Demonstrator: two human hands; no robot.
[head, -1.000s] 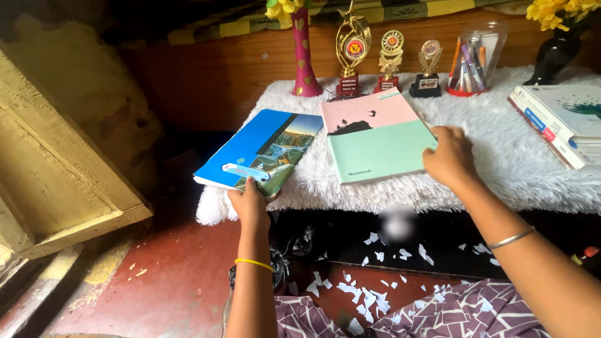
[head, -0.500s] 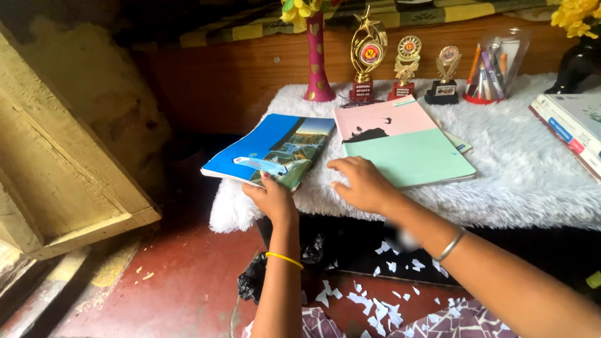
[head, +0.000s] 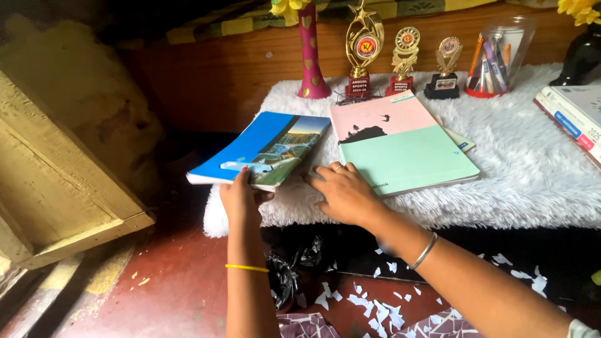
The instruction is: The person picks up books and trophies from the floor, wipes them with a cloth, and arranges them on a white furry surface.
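Left hand gripping blue book, trophies behind

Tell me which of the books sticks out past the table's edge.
The blue book, held at its near edge by the left hand. The pink book and green book lie fully on the white cover.

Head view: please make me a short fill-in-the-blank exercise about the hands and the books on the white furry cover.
1. The left hand grips the near edge of the ____ book.
2. The right hand lies flat beside the ____ notebook.
3. The green notebook lies partly on top of a ____ one.
4. Behind the books stand ____ trophies.

Missing words: blue; green; pink; three
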